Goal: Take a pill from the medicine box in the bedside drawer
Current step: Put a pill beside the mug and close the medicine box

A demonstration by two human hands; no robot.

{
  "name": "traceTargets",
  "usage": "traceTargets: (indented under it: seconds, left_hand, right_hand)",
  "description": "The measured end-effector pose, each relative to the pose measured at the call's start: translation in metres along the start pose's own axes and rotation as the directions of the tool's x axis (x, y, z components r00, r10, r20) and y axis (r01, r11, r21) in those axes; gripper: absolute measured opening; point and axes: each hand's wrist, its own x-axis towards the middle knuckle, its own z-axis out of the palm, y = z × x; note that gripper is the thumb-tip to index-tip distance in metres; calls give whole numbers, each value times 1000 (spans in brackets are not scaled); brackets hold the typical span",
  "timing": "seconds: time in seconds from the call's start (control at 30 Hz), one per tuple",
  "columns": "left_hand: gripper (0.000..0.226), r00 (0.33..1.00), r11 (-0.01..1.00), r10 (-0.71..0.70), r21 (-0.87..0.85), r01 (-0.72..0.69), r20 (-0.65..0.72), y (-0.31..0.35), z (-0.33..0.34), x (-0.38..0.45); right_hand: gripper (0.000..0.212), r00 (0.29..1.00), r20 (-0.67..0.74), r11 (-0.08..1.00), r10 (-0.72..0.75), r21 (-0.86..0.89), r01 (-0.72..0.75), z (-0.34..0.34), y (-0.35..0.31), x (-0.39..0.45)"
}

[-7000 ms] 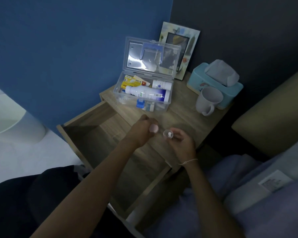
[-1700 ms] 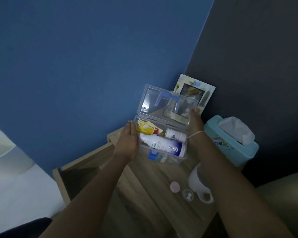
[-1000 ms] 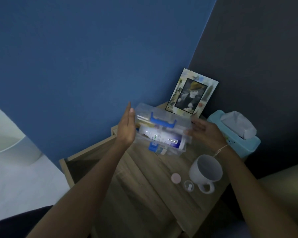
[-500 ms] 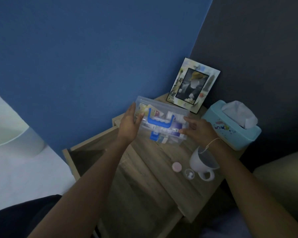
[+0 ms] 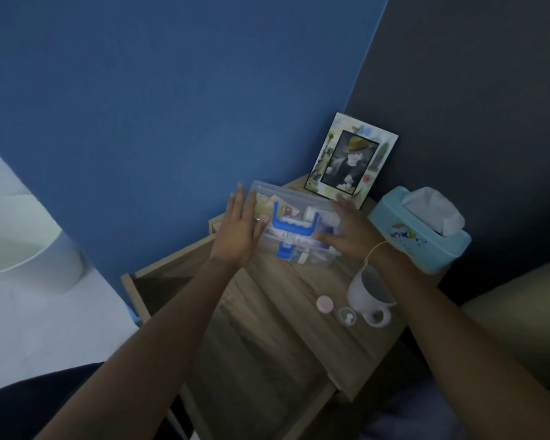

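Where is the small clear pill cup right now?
Head view, lower right: the pill cup stands on the nightstand top, between the pink cap and the mug.

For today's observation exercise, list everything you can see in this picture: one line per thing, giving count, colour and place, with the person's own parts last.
medicine box: 1, clear with blue handle and latch, lid closed, back of the nightstand top
photo frame: 1, pale patterned border, leaning in the corner behind the box
tissue box: 1, light blue, white tissue sticking out, right edge of the top
mug: 1, white, front right of the medicine box
pink cap: 1, pink, on the top left of the mug
small clear cup: 1, clear, white pill or pills inside, beside the cap
nightstand: 1, wood grain
drawer: 1, wood, pulled open, left of the top
left hand: 1, open, at the box's left end
right hand: 1, open, on the box's right end
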Motion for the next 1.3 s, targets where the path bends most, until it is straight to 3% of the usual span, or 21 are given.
traceTargets:
  seconds: [0.1,0.17,0.4,0.57,0.8,0.97,1.07,1.17,1.3]
  left_hand:
    - [76,946,894,315,312,-321,72,-7,1,-17]
    - [86,912,799,382,442,-408,151,-10,4,-24]
    - [100,927,749,356,558,-358,117,-11,19,-26]
    - [86,931,800,362,502,-330,36,-10,23,-24]
    - [77,920,793,390,493,-359,42,-11,16,-21]
    - [49,899,822,419,474,-317,-126,4,16,-15]
    - [44,908,838,395,458,-297,-136,8,17,-10]
    - [49,919,849,381,432,-304,-102,3,18,-12]
    - [72,928,861,368,395,-319,-53,-2,18,-13]
  right_hand:
    - [114,993,105,994,-48,-95,58,12,0,0]
    - [119,992,103,987,-71,-137,84,25,4,-3]
    - [108,994,45,982,-95,-158,101,35,9,-3]
    - [104,995,9,981,-102,-163,102,39,10,-1]
    - [102,994,-15,983,-105,-154,101,41,11,-1]
    - [103,995,-11,983,-100,-154,97,38,9,-3]
    - [105,996,-2,984,-92,-151,91,37,7,-3]
    - [105,996,-7,984,-89,-158,87,38,7,-3]
    - [105,996,-16,984,-84,-159,81,38,8,-3]
